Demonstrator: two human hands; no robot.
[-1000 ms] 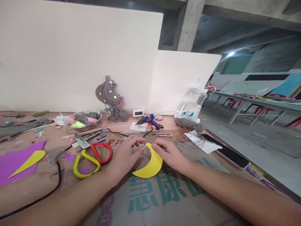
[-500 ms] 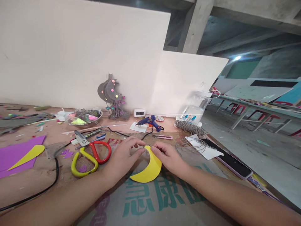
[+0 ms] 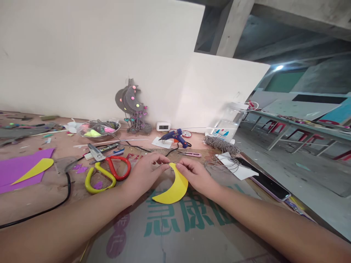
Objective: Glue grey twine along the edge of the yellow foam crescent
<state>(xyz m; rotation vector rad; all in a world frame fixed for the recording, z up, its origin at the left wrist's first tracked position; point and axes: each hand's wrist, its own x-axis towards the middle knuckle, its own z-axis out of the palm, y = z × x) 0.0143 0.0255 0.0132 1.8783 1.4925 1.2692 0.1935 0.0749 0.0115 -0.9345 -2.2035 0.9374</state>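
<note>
A yellow crescent [image 3: 175, 190] hangs over the printed cardboard, its narrow upper tip between my two hands. My right hand [image 3: 194, 175] pinches the crescent's upper right edge between thumb and fingers. Just left of that tip is my left hand [image 3: 149, 173], its thumb and forefinger brought close together; whatever is between them is too small to make out. Beyond the hands, a blue glue gun [image 3: 177, 137] lies near a white card. Scissors [image 3: 111, 170] with one red and one yellow handle rest to the left of my left hand.
Purple sheets [image 3: 20, 171] with a yellow piece lie at the left. Behind are a bowl [image 3: 102, 134] of coloured bits, grey moon ornaments [image 3: 133, 102] and a small clock [image 3: 163, 126]. Grey cord [image 3: 222, 145], a plastic jar [image 3: 229, 122] and a phone [image 3: 263, 179] are at the right.
The view has tilted down slightly, shifting the scene. Both hands stay at the crescent's upper tip, with little change in their pose.
</note>
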